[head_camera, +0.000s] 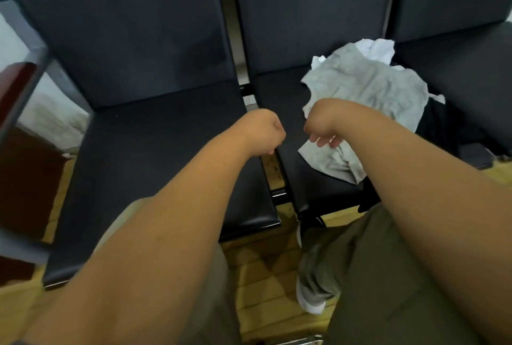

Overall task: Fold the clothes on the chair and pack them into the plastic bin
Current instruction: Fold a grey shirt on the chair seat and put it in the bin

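A crumpled grey garment lies on the seat of the middle black chair. A white garment is bunched behind it and a black one drapes off the seat's right side. My left hand is bent down at the wrist over the gap between the left and middle chairs, fingers curled into a fist with nothing visible in it. My right hand hangs over the grey garment's near left edge, its fingertips loosely curled just above or on the cloth. Whether they touch it is unclear.
The left black chair has a bare seat. A third black chair stands at the right. A blurred clear plastic wall, possibly the bin, rises at the far left beside dark wooden furniture. My legs stand on the wooden floor.
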The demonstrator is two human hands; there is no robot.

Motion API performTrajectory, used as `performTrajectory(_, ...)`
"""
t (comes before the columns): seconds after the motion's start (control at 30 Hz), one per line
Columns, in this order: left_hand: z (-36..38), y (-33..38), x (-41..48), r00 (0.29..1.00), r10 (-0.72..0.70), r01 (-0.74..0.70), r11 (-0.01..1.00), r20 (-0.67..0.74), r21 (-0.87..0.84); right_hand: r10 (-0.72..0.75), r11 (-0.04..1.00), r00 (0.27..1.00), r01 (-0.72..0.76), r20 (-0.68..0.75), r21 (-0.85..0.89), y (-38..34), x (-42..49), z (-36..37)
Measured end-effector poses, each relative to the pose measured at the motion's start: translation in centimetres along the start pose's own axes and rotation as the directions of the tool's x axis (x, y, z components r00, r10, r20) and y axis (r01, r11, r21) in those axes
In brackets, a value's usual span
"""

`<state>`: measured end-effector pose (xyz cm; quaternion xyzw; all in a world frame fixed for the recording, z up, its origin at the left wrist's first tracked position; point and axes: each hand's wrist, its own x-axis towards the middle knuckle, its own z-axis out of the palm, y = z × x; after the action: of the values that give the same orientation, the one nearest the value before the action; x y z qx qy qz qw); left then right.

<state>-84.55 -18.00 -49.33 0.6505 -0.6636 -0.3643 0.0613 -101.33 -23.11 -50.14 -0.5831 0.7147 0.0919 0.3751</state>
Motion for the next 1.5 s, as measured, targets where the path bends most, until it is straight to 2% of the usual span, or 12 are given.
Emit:
performTrajectory(0.13, 2.3, 1.8, 1.4, 0.995, 0.075, -0.082, 0.991, 0.070, 0.102, 0.013, 0.979, 1.000, -0.018, -0.027, -0.205, 2.7, 1.3, 0.3)
performTrajectory(0.27, 4.1, 1.5, 2.2, 0.984, 0.102, -0.134, 0.963, 0.144, 0.233, -0.025, 0.886, 0.996, -0.018, -0.085, -0.463, 4.7, 1.9, 0.8)
performTrajectory(0.4, 4.9, 0.9, 2.7, 0.969, 0.151, -0.199, 0.946, 0.194, 0.257, -0.046, 0.863, 0.997, 0.011, -0.057, -0.506, 6.4, 3.0, 1.2)
performTrajectory(0.57, 5.2, 0.8, 2.8, 0.966, 0.181, -0.227, 0.936, 0.187, 0.270, -0.035, 0.971, 0.986, -0.004, -0.160, -0.238, 6.8, 2.0, 1.4)
performTrajectory(0.7, 4.8, 0.9, 2.6, 0.972, 0.185, -0.214, 0.951, 0.143, 0.224, -0.043, 0.998, 0.970, 0.031, -0.239, -0.052, 6.4, 1.2, 0.9)
performTrajectory(0.8, 4.5, 0.8, 3.0, 0.979, 0.195, -0.202, 0.970, 0.065, 0.139, -0.081, 0.978, 0.959, 0.129, -0.271, 0.162, 5.8, 1.1, -0.1)
performTrajectory(0.9, 4.3, 0.4, 3.8, 0.977, 0.206, -0.205, 0.978, -0.045, 0.032, -0.136, 0.906, 0.956, 0.226, -0.261, 0.357, 5.2, 0.3, -0.9)
performTrajectory(1.0, 3.8, -0.2, 4.5, 0.945, 0.292, -0.290, 0.956, -0.145, 0.033, -0.282, 0.789, 0.944, 0.330, -0.173, 0.518, 4.7, -1.3, -1.3)
performTrajectory(1.17, 2.4, -1.3, 5.6, 0.931, 0.331, -0.331, 0.943, -0.156, 0.024, -0.448, 0.594, 0.894, 0.323, -0.031, 0.736, 4.4, -2.5, -2.1)
performTrajectory(1.27, 1.2, -1.2, 5.4, 0.923, 0.320, -0.337, 0.940, -0.214, -0.047, -0.469, 0.545, 0.883, 0.276, 0.015, 0.792, 3.8, -3.1, -2.2)
performTrajectory(1.37, 0.1, -0.5, 4.4, 0.943, 0.218, -0.279, 0.930, -0.250, -0.238, -0.431, 0.493, 0.901, 0.277, -0.045, 0.824, 3.1, -3.6, -2.1)
performTrajectory(1.5, -1.6, 0.0, 3.4, 0.947, 0.139, -0.258, 0.864, -0.288, -0.433, -0.424, 0.360, 0.902, 0.255, -0.086, 0.897, 2.3, -4.1, -2.3)
